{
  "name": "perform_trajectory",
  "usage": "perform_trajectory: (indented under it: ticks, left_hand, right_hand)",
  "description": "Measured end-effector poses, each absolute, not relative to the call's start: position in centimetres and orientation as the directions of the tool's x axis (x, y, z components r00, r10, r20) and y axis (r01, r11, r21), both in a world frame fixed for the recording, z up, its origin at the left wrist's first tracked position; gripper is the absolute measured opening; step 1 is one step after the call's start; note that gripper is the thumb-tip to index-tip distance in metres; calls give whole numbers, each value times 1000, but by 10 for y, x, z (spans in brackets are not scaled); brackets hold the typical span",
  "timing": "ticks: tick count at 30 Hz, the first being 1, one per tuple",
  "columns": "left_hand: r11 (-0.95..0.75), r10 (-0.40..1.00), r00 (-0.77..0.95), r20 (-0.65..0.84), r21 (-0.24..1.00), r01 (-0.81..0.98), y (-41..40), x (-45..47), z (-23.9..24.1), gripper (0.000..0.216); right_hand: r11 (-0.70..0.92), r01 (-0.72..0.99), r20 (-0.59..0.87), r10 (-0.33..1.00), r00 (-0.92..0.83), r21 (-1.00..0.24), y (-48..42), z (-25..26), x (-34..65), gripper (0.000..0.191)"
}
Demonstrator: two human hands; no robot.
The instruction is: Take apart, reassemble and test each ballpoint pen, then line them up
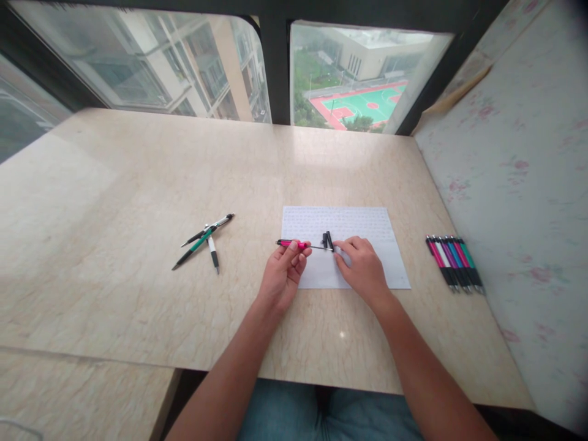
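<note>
My left hand (285, 272) pinches the pink barrel (299, 245) of a taken-apart click pen between thumb and fingers. A thin dark refill (319, 248) sticks out of the barrel's right end, over a sheet of paper (367, 269). Close to the refill's tip are a black tube-like pen part (329, 239) and a shorter black piece (324, 241). My right hand (362, 266) is beside these parts, thumb and forefinger slightly apart; whether it touches the refill tip is too small to tell.
Several pens (197, 246) with green, white and silver barrels lie crossed on the left of the stone-patterned counter (138, 306). A row of coloured pens (454, 263) lies by the papered wall (519, 214) at right. Windows (367, 79) close off the far side.
</note>
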State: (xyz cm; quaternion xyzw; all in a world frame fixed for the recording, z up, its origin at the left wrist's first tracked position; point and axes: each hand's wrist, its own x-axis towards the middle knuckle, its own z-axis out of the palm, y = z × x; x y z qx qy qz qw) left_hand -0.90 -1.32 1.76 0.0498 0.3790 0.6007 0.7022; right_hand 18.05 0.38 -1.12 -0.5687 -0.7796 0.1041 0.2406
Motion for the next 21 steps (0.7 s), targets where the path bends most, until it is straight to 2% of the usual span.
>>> perform_trajectory:
  ticks: [7, 11, 16, 18, 21]
  left_hand:
    - [280, 884, -2, -467, 535, -797, -13, -9, 16, 9]
    - [269, 886, -16, -464, 541, -797, -12, -9, 17, 7]
    - [256, 890, -31, -455, 556, -791, -13, -8, 16, 9]
    - [255, 892, -32, -451, 560, -788, -13, -8, 15, 10]
    - [256, 891, -39, -452, 572, -779, -13, -8, 14, 12]
  right_hand:
    - [324, 817, 299, 934, -196, -476, 6, -12, 182, 14]
    - [298, 742, 316, 941, -122, -600, 4, -8, 180, 8]
    - [172, 385, 192, 981, 15, -907, 1, 5, 176, 9]
    - [112, 220, 123, 992, 40, -969, -1, 10, 174, 14]
    - [73, 52, 74, 997, 14, -996, -4, 16, 172, 17]
